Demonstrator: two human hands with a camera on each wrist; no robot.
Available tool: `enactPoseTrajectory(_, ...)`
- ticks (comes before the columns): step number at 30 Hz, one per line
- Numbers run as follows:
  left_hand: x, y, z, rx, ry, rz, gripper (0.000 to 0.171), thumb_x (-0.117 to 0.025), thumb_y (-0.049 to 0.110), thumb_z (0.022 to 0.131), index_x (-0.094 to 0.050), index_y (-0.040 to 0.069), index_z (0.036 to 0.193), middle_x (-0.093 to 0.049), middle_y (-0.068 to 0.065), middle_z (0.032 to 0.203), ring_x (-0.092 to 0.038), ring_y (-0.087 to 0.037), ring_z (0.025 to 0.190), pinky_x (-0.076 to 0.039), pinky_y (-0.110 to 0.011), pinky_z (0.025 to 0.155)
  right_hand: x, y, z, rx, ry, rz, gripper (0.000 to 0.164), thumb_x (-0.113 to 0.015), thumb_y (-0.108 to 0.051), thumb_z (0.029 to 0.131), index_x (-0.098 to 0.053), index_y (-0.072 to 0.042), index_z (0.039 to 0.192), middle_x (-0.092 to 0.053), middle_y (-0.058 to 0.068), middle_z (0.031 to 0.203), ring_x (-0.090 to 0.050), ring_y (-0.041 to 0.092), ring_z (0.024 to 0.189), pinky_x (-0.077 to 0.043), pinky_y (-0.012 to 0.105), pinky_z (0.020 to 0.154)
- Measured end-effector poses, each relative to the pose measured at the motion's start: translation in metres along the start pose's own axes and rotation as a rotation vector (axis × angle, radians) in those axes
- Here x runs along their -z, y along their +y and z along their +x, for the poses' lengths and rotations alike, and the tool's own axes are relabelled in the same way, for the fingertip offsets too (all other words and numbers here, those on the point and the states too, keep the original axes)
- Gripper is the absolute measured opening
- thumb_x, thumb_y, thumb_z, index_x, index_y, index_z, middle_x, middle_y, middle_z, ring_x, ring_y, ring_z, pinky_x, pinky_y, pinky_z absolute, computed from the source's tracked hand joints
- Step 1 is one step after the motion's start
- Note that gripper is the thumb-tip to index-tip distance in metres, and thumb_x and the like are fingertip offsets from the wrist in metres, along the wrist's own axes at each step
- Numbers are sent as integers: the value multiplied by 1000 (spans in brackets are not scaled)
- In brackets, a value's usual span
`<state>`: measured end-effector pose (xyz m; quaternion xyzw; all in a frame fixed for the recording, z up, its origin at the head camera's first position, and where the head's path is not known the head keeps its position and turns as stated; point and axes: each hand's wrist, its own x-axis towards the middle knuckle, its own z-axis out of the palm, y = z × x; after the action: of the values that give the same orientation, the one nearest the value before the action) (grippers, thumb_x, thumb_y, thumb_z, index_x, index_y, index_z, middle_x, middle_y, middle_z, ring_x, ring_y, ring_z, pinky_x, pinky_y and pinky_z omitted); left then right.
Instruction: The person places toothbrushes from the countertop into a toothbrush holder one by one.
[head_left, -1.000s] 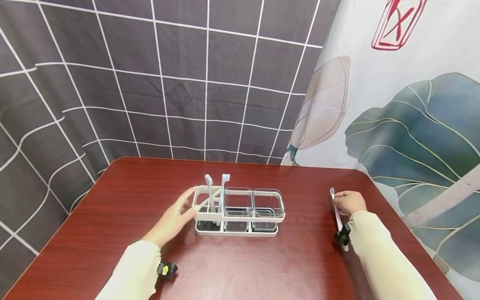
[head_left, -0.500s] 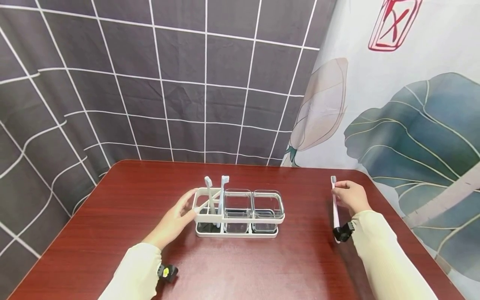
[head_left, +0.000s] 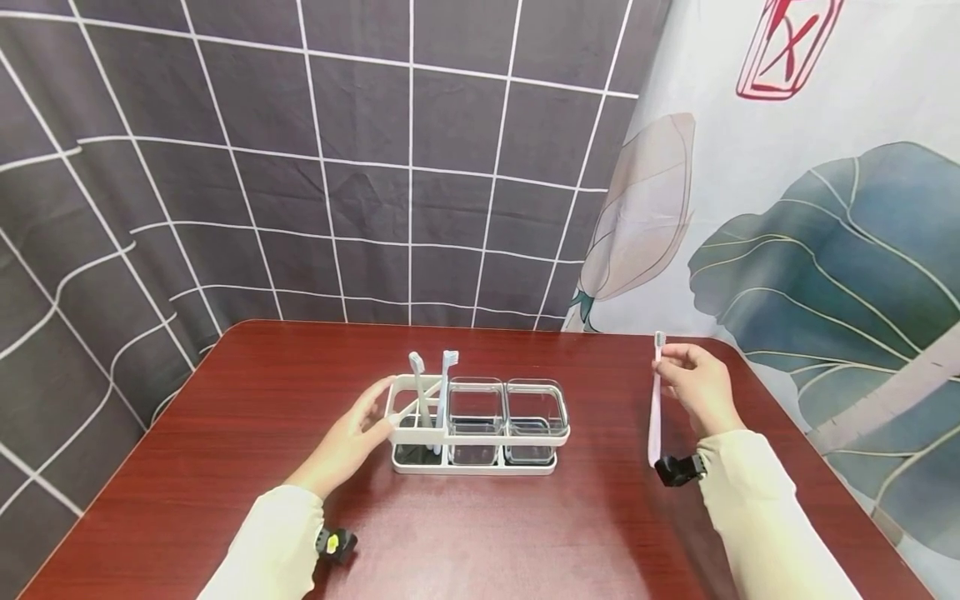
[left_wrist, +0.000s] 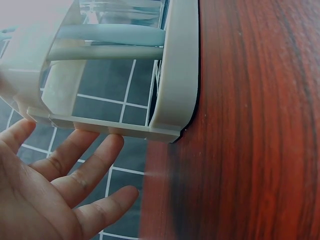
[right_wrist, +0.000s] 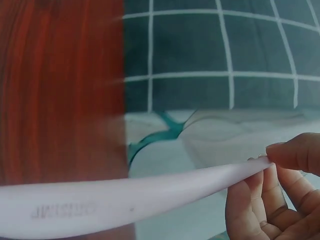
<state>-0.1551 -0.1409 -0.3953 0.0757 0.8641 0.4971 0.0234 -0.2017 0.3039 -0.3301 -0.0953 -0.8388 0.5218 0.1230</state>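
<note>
My left hand (head_left: 347, 437) touches the left end of a white toothbrush rack (head_left: 487, 470). In the left wrist view, fairly straight fingers (left_wrist: 102, 155) rest their tips along the rack's end rail, and the little finger is free. A grey toothbrush (head_left: 420, 390) and a light-blue toothbrush (head_left: 444, 387) stand in the rack's left compartment, heads up. To the right, my right hand (head_left: 697, 379) pinches a pink toothbrush (head_left: 655, 417) just below its head between thumb and fingertips. Its head points up and its handle slants down toward me, as the right wrist view shows close up.
Two clear glass cups, a middle one (head_left: 476, 404) and a right one (head_left: 537, 407), sit in the rack's other compartments. The rack stands on a red-brown wooden table (head_left: 480, 533). Behind it hang a dark gridded curtain (head_left: 360, 200) and a flowered white curtain (head_left: 750, 167).
My right hand has lifted the pink toothbrush and moved slightly left and away from me, turning it more upright. The left hand and the rack have stayed in place.
</note>
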Motion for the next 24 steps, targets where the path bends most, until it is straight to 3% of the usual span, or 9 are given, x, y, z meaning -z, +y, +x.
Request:
enactPoseTrajectory(4,-1,-1,1,1,-5,-7,61,-56,29,95,-30,25,151,-42,-23,143,-47,-43,127,-35,-60,103,-5,-10,-8,29,18,55,33,-63,-7,91,-55,7,119,-61,-13,80,-58,-3,70,-54,19,63)
enactPoseTrajectory(8,0,-1,0,-3,-4,-9,61,-57,30,96,-30,26,151,-45,-22,140,-49,-41,124,-37,-61,101,-7,-17,-17,21,42,135,23,-64,-8,91,-59,0,112,-62,-13,80,-60,-1,71,-55,20,64)
enactPoseTrajectory(11,0,-1,-1,-1,-3,-9,62,-58,30,95,-30,26,150,-47,-21,137,-49,-39,122,-38,-61,99,-9,-22,-26,7,50,279,13,-66,-5,89,-63,-10,100,-63,-11,80,-62,1,72,-55,20,62)
enactPoseTrajectory(14,1,0,-2,-5,-6,-9,61,-57,30,96,-30,26,150,-45,-22,141,-47,-41,125,-37,-62,100,-10,-26,-34,16,18,467,16,-67,-1,88,-65,-15,94,-66,-7,82,-64,5,73,-55,21,61)
enactPoseTrajectory(18,1,0,-1,-12,-14,-15,61,-56,30,96,-29,26,151,-40,-21,146,-44,-43,129,-35,-62,102,-9,-33,-45,57,-50,658,15,-66,0,88,-66,-14,95,-68,-2,86,-66,8,76,-56,22,61)
enactPoseTrajectory(24,1,-1,0,-7,-30,-49,62,-58,27,96,-29,25,151,-39,-19,147,-42,-40,130,-35,-61,103,-15,-47,-57,130,-89,834,17,-61,7,89,-64,-8,96,-69,2,85,-67,10,75,-56,23,61)
